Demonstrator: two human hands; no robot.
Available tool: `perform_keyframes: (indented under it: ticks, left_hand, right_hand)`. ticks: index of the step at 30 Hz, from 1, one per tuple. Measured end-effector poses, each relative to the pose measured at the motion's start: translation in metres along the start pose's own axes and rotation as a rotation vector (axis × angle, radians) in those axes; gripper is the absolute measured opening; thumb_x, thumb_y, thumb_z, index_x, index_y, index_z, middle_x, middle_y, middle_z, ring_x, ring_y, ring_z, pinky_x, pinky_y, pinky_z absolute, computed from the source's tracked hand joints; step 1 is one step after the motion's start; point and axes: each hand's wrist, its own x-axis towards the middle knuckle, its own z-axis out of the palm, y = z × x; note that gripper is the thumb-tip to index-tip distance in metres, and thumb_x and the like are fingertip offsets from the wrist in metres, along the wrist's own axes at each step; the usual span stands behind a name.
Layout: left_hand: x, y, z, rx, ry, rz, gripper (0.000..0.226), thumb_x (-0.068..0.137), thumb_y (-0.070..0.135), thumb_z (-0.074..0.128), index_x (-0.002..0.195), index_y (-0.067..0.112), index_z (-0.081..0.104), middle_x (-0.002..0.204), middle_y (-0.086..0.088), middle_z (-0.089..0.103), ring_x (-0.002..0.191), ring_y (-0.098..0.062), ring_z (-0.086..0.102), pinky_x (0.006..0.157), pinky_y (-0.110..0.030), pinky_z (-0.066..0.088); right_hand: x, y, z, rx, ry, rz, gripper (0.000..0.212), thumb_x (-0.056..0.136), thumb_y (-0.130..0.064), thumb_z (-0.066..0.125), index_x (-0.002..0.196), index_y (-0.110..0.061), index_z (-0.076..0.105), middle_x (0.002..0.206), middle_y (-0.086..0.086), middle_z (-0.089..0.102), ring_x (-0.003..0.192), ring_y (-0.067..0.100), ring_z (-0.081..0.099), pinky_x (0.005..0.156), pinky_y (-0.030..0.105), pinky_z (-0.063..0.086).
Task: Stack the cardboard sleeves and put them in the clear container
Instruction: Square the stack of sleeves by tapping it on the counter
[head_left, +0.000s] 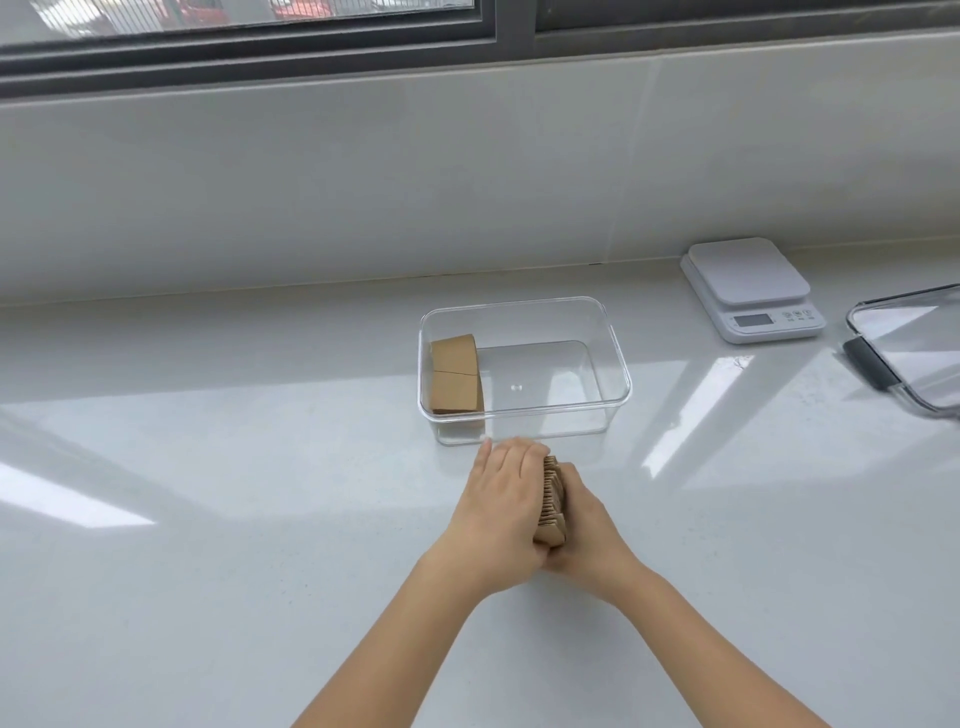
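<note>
A stack of brown cardboard sleeves stands on edge, pressed between my two palms just in front of the clear container. My left hand presses flat on the stack's left side. My right hand holds its right side, mostly hidden behind the stack. Inside the container, against its left wall, lie two flat piles of cardboard sleeves, one behind the other. The rest of the container's floor is bare.
A white kitchen scale sits at the back right on the pale counter. A clear lid with a dark clasp lies at the right edge. A tiled wall and a window run along the back.
</note>
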Motion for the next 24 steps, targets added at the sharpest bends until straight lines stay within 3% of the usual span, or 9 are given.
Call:
perform_keyframes:
  ticks: [2, 4, 7, 9, 11, 14, 21, 24]
  left_hand:
    - [-0.004, -0.008, -0.008, -0.081, 0.043, -0.02, 0.08, 0.07, 0.037, 0.066, 0.137, 0.014, 0.03, 0.135, 0.004, 0.04, 0.134, -0.011, 0.029, 0.117, -0.034, -0.012]
    - [-0.009, -0.016, -0.012, -0.155, 0.107, -0.043, 0.088, 0.068, 0.053, 0.065, 0.14, 0.018, 0.028, 0.137, 0.014, 0.038, 0.137, -0.004, 0.025, 0.117, -0.041, -0.01]
    - [-0.012, -0.03, 0.011, -0.13, 0.1, -0.08, 0.105, 0.067, 0.072, 0.049, 0.148, 0.018, 0.01, 0.151, 0.019, 0.015, 0.146, -0.004, -0.008, 0.112, -0.044, -0.023]
    - [-0.017, -0.04, 0.041, -0.066, 0.026, -0.103, 0.112, 0.065, 0.086, 0.033, 0.148, 0.021, -0.005, 0.158, 0.014, -0.001, 0.14, -0.004, -0.029, 0.105, -0.045, -0.033]
    - [-0.02, -0.05, 0.065, -0.053, -0.022, -0.122, 0.111, 0.064, 0.091, 0.021, 0.149, 0.021, 0.0, 0.159, 0.005, 0.002, 0.138, -0.004, -0.033, 0.105, -0.052, -0.03]
    - [-0.016, -0.056, 0.074, -0.027, -0.104, -0.16, 0.114, 0.069, 0.089, 0.02, 0.149, 0.007, 0.023, 0.158, -0.009, 0.015, 0.144, -0.013, -0.021, 0.107, -0.059, -0.019]
    - [-0.016, -0.057, 0.073, 0.036, -0.128, -0.177, 0.122, 0.069, 0.089, 0.018, 0.144, -0.006, 0.026, 0.155, -0.021, 0.024, 0.144, -0.022, -0.004, 0.108, -0.059, -0.015]
    - [-0.016, -0.059, 0.076, 0.057, -0.113, -0.174, 0.121, 0.069, 0.089, 0.018, 0.144, -0.006, 0.027, 0.155, -0.02, 0.025, 0.144, -0.021, -0.006, 0.108, -0.06, -0.013]
  right_hand:
    - [0.001, -0.01, -0.009, -0.083, 0.011, -0.067, 0.056, 0.053, -0.027, 0.08, 0.098, -0.029, 0.048, 0.093, -0.006, 0.06, 0.079, 0.002, 0.057, 0.066, 0.018, 0.048]
    - [0.006, -0.02, -0.021, -0.355, 0.065, -0.202, 0.055, 0.055, -0.035, 0.076, 0.101, -0.021, 0.05, 0.093, -0.002, 0.056, 0.085, 0.016, 0.055, 0.069, 0.028, 0.047]
    - [0.017, -0.026, -0.026, -0.906, 0.009, -0.295, 0.056, 0.059, -0.03, 0.073, 0.106, -0.014, 0.047, 0.101, 0.002, 0.052, 0.092, 0.026, 0.051, 0.074, 0.033, 0.039]
    - [0.018, -0.02, -0.017, -1.081, -0.079, -0.235, 0.06, 0.062, -0.03, 0.074, 0.111, -0.013, 0.044, 0.109, 0.003, 0.049, 0.101, 0.026, 0.049, 0.082, 0.034, 0.037]
    - [0.019, -0.013, -0.007, -1.1, -0.112, -0.226, 0.071, 0.06, -0.039, 0.076, 0.12, -0.015, 0.044, 0.117, 0.002, 0.051, 0.11, 0.025, 0.049, 0.094, 0.037, 0.037]
    - [0.023, -0.011, -0.008, -1.078, -0.11, -0.25, 0.085, 0.061, -0.043, 0.075, 0.133, -0.019, 0.038, 0.129, 0.0, 0.049, 0.119, 0.024, 0.047, 0.101, 0.038, 0.035]
    - [0.024, -0.009, -0.008, -1.097, -0.125, -0.247, 0.089, 0.062, -0.046, 0.073, 0.136, -0.018, 0.035, 0.129, 0.001, 0.049, 0.12, 0.024, 0.047, 0.102, 0.038, 0.035]
    - [0.019, -0.006, -0.012, -1.077, -0.149, -0.232, 0.098, 0.062, -0.048, 0.072, 0.144, -0.018, 0.026, 0.137, 0.001, 0.043, 0.13, 0.023, 0.038, 0.115, 0.044, 0.02]
